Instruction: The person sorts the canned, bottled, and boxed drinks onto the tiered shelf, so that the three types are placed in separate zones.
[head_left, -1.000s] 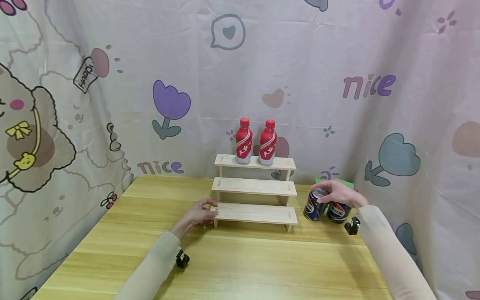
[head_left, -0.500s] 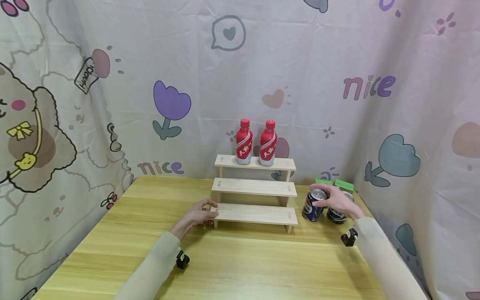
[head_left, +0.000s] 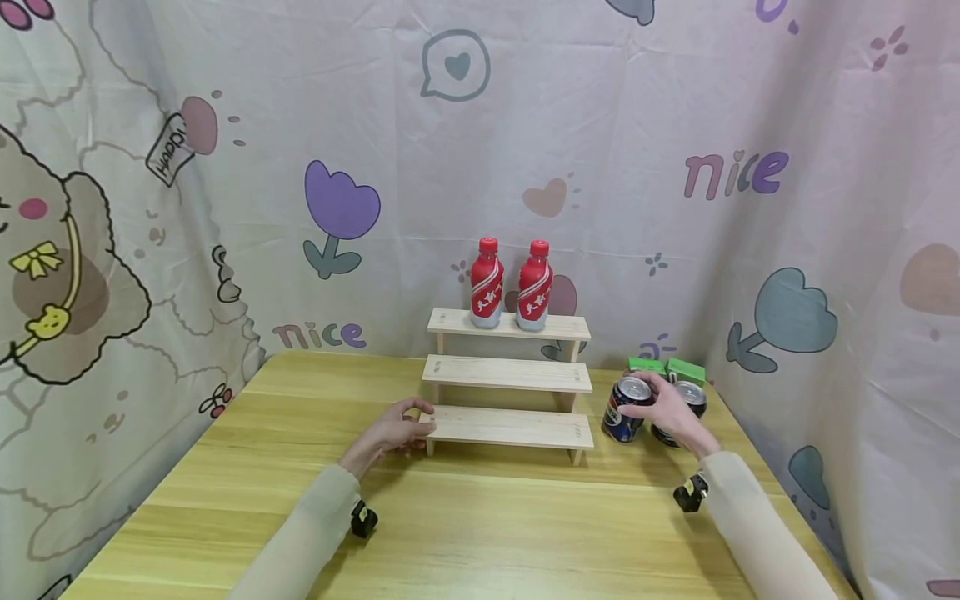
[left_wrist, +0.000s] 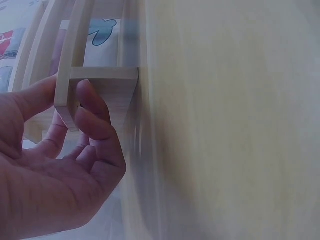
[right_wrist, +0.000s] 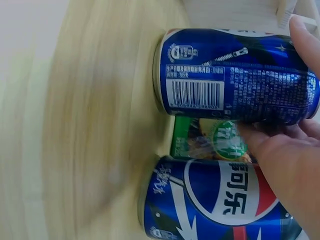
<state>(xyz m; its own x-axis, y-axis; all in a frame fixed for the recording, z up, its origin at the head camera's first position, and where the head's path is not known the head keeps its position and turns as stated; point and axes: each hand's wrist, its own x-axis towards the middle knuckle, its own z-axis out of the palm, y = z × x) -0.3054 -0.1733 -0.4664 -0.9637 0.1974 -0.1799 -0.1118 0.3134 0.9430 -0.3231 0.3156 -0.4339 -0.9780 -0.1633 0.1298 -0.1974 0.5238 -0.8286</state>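
Observation:
My left hand (head_left: 393, 427) grips the left end of the lowest board of a three-step wooden shelf (head_left: 510, 427). In the left wrist view its thumb and fingers pinch the board's end (left_wrist: 65, 95). On the right, my right hand (head_left: 670, 410) holds a dark blue Pepsi can (head_left: 624, 421) near its top, thumb on one side and fingers around the other. The right wrist view shows that can's barcode side (right_wrist: 210, 80). A second Pepsi can (right_wrist: 220, 200) stands just beside it, partly behind the hand in the head view. Two red bottles (head_left: 487, 283) stand on the top step.
Two green-topped boxes (head_left: 686, 371) stand behind the cans, near the table's back right. The pale wooden table (head_left: 480, 525) reaches back to a printed curtain (head_left: 615, 125), which also hangs along both sides.
My right hand has settled around the left can and its wrist has come lower and nearer, uncovering the green boxes and the second can's top. My left hand keeps its place on the shelf.

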